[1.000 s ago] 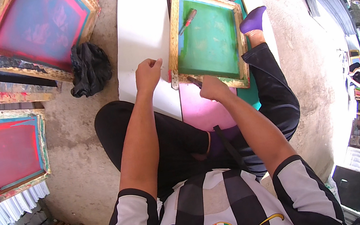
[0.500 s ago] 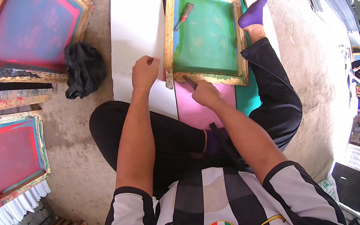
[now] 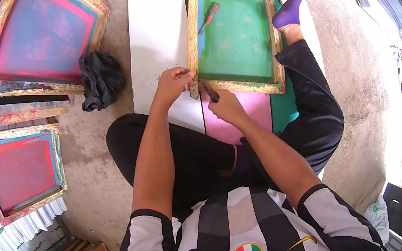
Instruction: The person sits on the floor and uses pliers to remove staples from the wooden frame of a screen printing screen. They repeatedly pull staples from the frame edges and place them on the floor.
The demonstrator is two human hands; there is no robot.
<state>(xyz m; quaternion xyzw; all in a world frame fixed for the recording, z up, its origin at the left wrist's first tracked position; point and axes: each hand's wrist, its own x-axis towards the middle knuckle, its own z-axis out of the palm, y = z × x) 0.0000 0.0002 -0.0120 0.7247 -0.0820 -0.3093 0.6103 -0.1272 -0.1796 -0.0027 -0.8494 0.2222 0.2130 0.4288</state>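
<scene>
Two hands meet near the frame's (image 3: pixel 250 85) lower-left corner: our right hand (image 3: pixel 227 106) is wrapped around a dark tool (image 3: pixel 211 92), tip toward the wood, and our left hand (image 3: pixel 174 85) has thumb and fingertips bunched right by the rail. Can't tell if anything small is pinched there, or if they touch the wood. For what it's worth, we'd hold those left fingertips clear of the tool's line, choke up on the handle and go with small, controlled pushes so the frame doesn't rock. It lies on the boards just inside our right foot, all rough, blotchy, paint-stained wood around smooth green mesh (image 3: pixel 234 41), so we'd go easy near that mesh. One red-handled screwdriver (image 3: pixel 212 13) rests on it. Underneath: a flat white board (image 3: pixel 153 37), plus pink and teal sheets. Further out, a crinkly black plastic bag (image 3: pixel 101 78) slumps beside a pink-stained screen (image 3: pixel 38 41)
</scene>
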